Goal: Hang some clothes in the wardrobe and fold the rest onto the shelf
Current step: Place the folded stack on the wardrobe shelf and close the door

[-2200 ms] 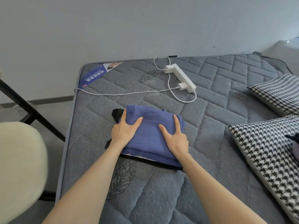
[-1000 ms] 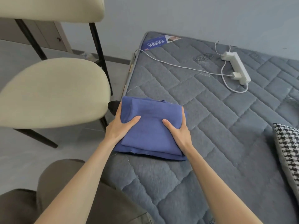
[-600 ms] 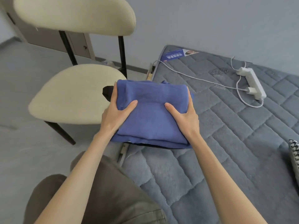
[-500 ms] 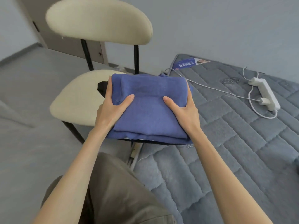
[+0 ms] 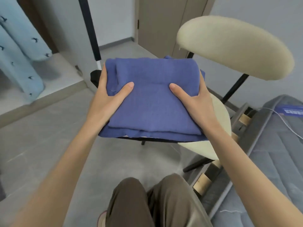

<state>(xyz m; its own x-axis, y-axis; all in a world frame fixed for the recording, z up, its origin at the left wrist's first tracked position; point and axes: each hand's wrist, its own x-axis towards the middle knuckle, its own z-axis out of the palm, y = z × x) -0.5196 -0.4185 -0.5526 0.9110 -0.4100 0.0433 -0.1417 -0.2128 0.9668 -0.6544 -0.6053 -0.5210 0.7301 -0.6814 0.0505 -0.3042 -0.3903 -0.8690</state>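
**Folded clothes held between both hands, ready for the shelf**

*Grip.* The left hand [image 5: 106, 99] and the right hand [image 5: 195, 102] clasp opposite side edges of the stack of folded clothes [image 5: 152, 112]. Each thumb lies flat on the top layer and points inward. The fingers pass along and under the sides and are largely hidden. Both hands are thus closed on the stack, which appears to rest on nothing else. Its top layer is a blue garment [image 5: 155, 71] folded to a neat rectangle. A black garment [image 5: 95, 77] shows beneath it, protruding past the left hand and along the near edge.

*Surroundings.* Just beyond and to the right of the grip stands a cream chair [image 5: 229, 46], its seat partly behind the stack. Farther right lies the grey mattress [image 5: 278, 153]. Left of the grip, past a dark upright pole [image 5: 89, 28], a pale blue garment [image 5: 21, 63] hangs in what is judged to be the wardrobe. Below the grip are the person's legs in brown trousers [image 5: 147, 202].

*Step.* Folding looks complete, and the stack is judged to be in transit to the shelf. No shelf can be identified in view.

*Next move.* The stack should be kept level and pinched evenly so that no layer slides, the black garment especially. It then calls for a flat set-down on the shelf before the fingers come out from beneath.
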